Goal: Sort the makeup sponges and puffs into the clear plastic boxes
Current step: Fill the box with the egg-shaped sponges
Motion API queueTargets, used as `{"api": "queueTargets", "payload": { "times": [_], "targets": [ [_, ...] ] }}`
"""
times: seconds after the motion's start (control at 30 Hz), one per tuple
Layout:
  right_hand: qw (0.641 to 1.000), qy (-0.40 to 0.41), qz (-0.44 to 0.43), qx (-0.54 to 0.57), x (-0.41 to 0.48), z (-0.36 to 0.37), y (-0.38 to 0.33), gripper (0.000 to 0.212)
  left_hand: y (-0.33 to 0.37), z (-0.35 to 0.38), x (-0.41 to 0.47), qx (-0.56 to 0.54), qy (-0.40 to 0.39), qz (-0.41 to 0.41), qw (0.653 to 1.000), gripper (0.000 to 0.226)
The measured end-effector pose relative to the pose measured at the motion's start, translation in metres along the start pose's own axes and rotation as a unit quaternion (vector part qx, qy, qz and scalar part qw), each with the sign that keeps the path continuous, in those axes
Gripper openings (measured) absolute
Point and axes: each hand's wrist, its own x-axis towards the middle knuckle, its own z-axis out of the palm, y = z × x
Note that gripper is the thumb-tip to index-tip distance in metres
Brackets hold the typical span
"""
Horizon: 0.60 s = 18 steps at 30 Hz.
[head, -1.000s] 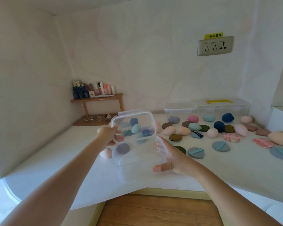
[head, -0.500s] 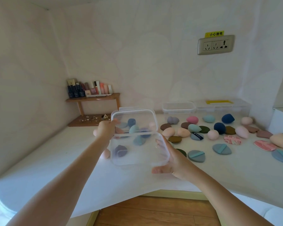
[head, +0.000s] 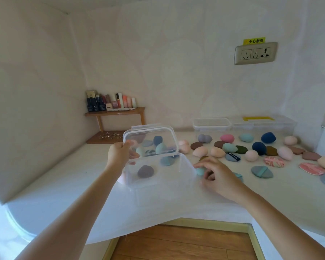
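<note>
While I'm watching the head cam feed from my desk, the clear box (head: 158, 177) sits on the white table (head: 64, 194) right in front, with its lid (head: 150, 139) tipped up at the far side. Left hand (head: 119, 156) grips the lid's left edge, thumb on top. Right hand (head: 219, 177) is just right of the box, fingers curled, pinching a teal sponge (head: 200, 171) down at the table.

Through the box walls I can see a purple-grey sponge (head: 145, 171) and some blue-green ones, but honestly can't tell if they're inside or behind it. The rest of the sponges and puffs (head: 259, 148) are spread loose to its right. Behind it on the right are an empty clear box (head: 211, 123) and a longer clear box (head: 263, 124). Back left of it is a wooden shelf (head: 114, 111) with bottles (head: 94, 106).
</note>
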Motion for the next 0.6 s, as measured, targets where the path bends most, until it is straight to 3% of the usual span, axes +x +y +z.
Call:
{"api": "queueTargets", "payload": {
  "times": [0.1,0.2,0.4,0.6],
  "targets": [
    [0.991,0.035,-0.024,-0.126,0.009,-0.003,0.002,0.037,-0.005,0.0,-0.004,0.011,0.006,0.012,1.0,0.024],
    [0.984,0.005,0.001,-0.177,0.017,0.0,0.006,0.046,-0.012,0.001,-0.004,0.038,0.022,0.025,0.999,0.027],
    [0.985,0.006,0.043,-0.164,0.023,0.005,0.004,0.036,-0.02,0.002,-0.009,0.106,0.067,0.078,0.989,0.031],
    [0.99,0.045,0.076,-0.112,0.031,-0.01,-0.002,0.031,-0.022,0.001,-0.01,0.062,0.084,0.092,0.99,0.029]
  ]
}}
